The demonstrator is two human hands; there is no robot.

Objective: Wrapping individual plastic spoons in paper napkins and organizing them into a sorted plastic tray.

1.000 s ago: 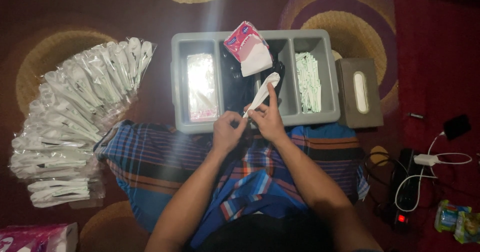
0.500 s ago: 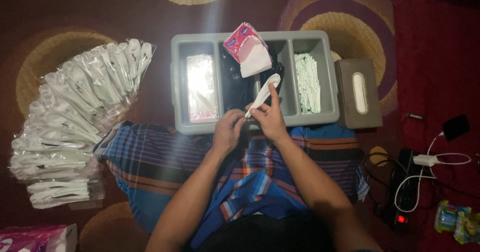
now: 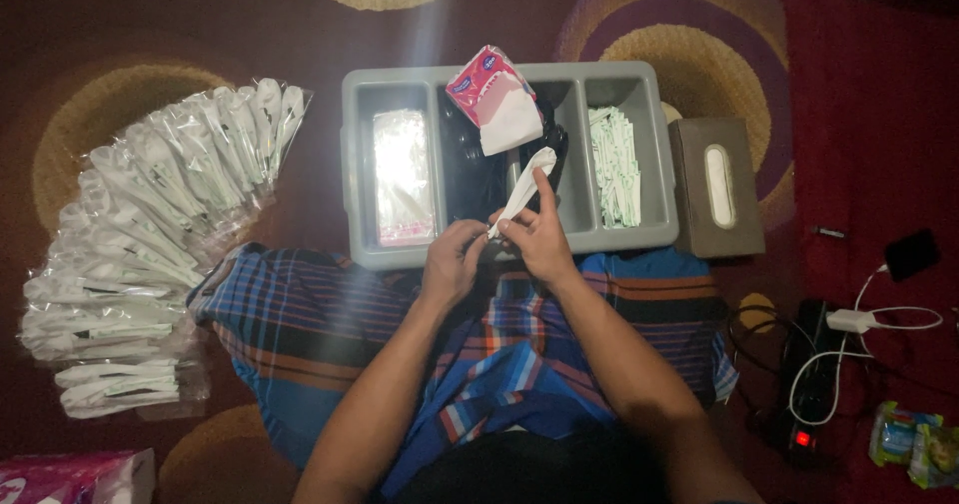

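Both hands are closing their grip, right hand (image 3: 544, 239) and left hand (image 3: 455, 262), on a white paper-wrapped plastic spoon (image 3: 521, 192) above the grey compartmented plastic tray (image 3: 509, 246), while fanned finished clear-wrapped spoon packets (image 3: 140, 234) are lying far left, loose supplies remaining.

Setting: a home floor, used as a packing spot. Evidence follows, placed relative to the grey plastic four-compartment tray (image 3: 358, 164).

Under the tray: dark maroon carpet with tan circular patterns (image 3: 120, 24), a household rug.

Near side of the tray: a person sits on the floor in a blue checked cloth wrap (image 3: 330, 314), legs touching the tray edge.

Right of the tray, just beside it: a brown rectangular tissue box (image 3: 715, 186). Further right: a black power strip with a lit red switch (image 3: 805, 404), a white charger with cable (image 3: 851, 321), a dark phone (image 3: 911, 254).

Left of the tray: a fanned pile of clear-wrapped white plastic spoon packets (image 3: 140, 234), laid straight on the carpet.
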